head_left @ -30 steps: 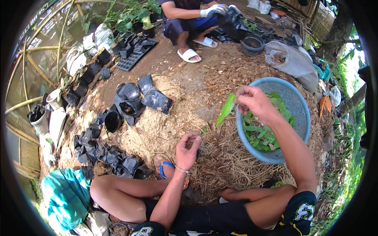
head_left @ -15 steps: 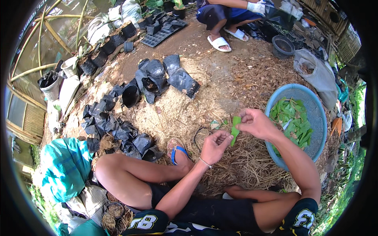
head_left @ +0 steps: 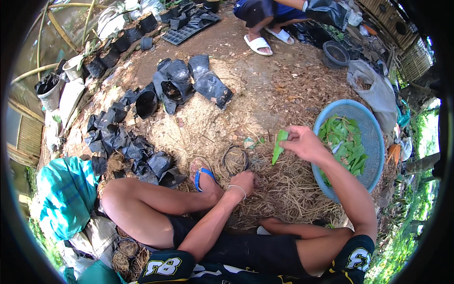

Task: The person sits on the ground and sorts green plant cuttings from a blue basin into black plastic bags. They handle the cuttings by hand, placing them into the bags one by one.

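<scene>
Pinched between the thumb and fingers of my right hand (head_left: 306, 144) is a green leaf piece (head_left: 279, 147), long and narrow, hanging over the straw. Lower and to the left, my left hand (head_left: 245, 183) is at the straw (head_left: 283, 191), its fingers curled down; whatever they hold is hidden. Just beyond it lies a dark round rim (head_left: 236, 160) with straw inside. At the right, a blue basin (head_left: 376, 165) holds a heap of green leaves (head_left: 345, 142), close to my right forearm.
Several black plastic grow bags (head_left: 172, 87) lie at the left middle. A teal sack (head_left: 66, 194) stands by my left knee. Ahead, a person in white slides (head_left: 258, 45) squats near a dark bucket (head_left: 336, 54). A seedling tray (head_left: 189, 31) and potted plants line the far left.
My left hand has let go of the leaf piece and dropped down to the straw. The right hand still holds the leaf piece. The whole view has shifted slightly.
</scene>
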`<move>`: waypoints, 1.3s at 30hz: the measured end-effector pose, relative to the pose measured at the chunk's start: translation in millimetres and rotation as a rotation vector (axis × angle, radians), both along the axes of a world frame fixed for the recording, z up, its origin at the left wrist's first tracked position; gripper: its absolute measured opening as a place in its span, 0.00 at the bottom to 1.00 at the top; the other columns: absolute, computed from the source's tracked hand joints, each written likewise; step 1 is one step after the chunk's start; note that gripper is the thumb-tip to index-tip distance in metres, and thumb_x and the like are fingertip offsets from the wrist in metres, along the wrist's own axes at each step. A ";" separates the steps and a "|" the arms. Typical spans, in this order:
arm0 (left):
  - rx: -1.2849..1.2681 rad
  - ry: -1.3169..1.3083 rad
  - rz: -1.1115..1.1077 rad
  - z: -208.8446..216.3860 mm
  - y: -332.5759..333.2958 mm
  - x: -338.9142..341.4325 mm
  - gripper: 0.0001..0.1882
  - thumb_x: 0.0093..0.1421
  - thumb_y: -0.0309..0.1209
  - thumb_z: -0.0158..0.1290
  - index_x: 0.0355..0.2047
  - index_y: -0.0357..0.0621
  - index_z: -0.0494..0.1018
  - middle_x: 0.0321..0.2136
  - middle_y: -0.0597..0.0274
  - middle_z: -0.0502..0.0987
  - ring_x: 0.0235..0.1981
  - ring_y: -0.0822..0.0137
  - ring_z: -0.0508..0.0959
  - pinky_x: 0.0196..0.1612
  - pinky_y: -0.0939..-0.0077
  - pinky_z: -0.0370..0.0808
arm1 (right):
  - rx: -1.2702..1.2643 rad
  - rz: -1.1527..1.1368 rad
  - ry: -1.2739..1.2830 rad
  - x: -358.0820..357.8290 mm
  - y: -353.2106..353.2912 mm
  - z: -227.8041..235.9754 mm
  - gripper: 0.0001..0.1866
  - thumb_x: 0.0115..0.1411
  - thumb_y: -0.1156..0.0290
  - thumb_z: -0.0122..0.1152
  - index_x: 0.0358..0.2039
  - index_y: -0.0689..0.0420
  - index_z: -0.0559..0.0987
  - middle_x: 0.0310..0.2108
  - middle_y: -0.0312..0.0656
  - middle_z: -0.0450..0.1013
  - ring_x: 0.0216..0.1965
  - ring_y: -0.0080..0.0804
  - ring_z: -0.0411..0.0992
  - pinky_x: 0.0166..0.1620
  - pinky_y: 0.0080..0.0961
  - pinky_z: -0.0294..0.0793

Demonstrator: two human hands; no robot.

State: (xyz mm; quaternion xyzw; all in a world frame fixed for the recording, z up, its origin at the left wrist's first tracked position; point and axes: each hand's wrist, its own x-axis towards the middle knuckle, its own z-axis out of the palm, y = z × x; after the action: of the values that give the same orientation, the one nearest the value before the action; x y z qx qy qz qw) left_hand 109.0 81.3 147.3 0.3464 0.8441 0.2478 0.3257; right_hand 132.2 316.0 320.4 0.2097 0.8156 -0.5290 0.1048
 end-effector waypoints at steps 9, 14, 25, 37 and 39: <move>0.531 0.478 0.644 -19.1 -13.1 -42.7 0.16 0.58 0.21 0.57 0.47 0.44 0.76 0.39 0.50 0.77 0.45 0.45 0.77 0.51 0.55 0.76 | -0.005 0.040 -0.048 7.0 3.4 -33.4 0.13 0.64 0.69 0.64 0.46 0.64 0.81 0.35 0.40 0.79 0.33 0.24 0.75 0.37 0.24 0.74; 0.462 0.367 0.590 -53.6 -31.8 -53.4 0.11 0.58 0.23 0.62 0.42 0.44 0.84 0.42 0.53 0.79 0.48 0.48 0.78 0.53 0.59 0.75 | -0.071 0.101 -0.310 5.8 -26.2 -67.3 0.14 0.69 0.73 0.55 0.51 0.63 0.79 0.39 0.44 0.79 0.39 0.28 0.78 0.43 0.29 0.78; 0.336 0.425 0.539 -81.4 -27.5 -49.1 0.05 0.55 0.30 0.65 0.33 0.49 0.87 0.37 0.61 0.76 0.42 0.53 0.76 0.48 0.60 0.75 | 0.344 0.328 -0.123 -36.4 -65.4 -129.0 0.19 0.63 0.66 0.61 0.51 0.64 0.77 0.44 0.56 0.79 0.45 0.53 0.80 0.49 0.47 0.79; 0.269 0.391 0.520 -77.8 -29.2 -53.0 0.09 0.51 0.31 0.69 0.34 0.49 0.87 0.38 0.59 0.77 0.44 0.53 0.76 0.49 0.59 0.74 | 0.718 0.322 0.087 -31.1 -104.7 -209.1 0.16 0.54 0.71 0.69 0.45 0.52 0.83 0.45 0.49 0.76 0.40 0.52 0.81 0.43 0.48 0.82; 0.236 0.395 0.512 -76.9 -27.6 -52.7 0.10 0.51 0.33 0.69 0.35 0.50 0.87 0.39 0.60 0.76 0.45 0.53 0.76 0.49 0.58 0.73 | 0.734 0.348 0.070 -26.5 -105.2 -209.2 0.17 0.52 0.72 0.70 0.45 0.52 0.84 0.46 0.48 0.74 0.38 0.53 0.81 0.42 0.48 0.82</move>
State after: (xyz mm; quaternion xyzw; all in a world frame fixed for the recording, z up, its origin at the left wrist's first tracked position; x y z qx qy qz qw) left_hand 56.4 53.7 70.4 0.2001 0.9159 0.3455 0.0409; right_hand 105.7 210.9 111.2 0.0741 0.9766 -0.1838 0.0832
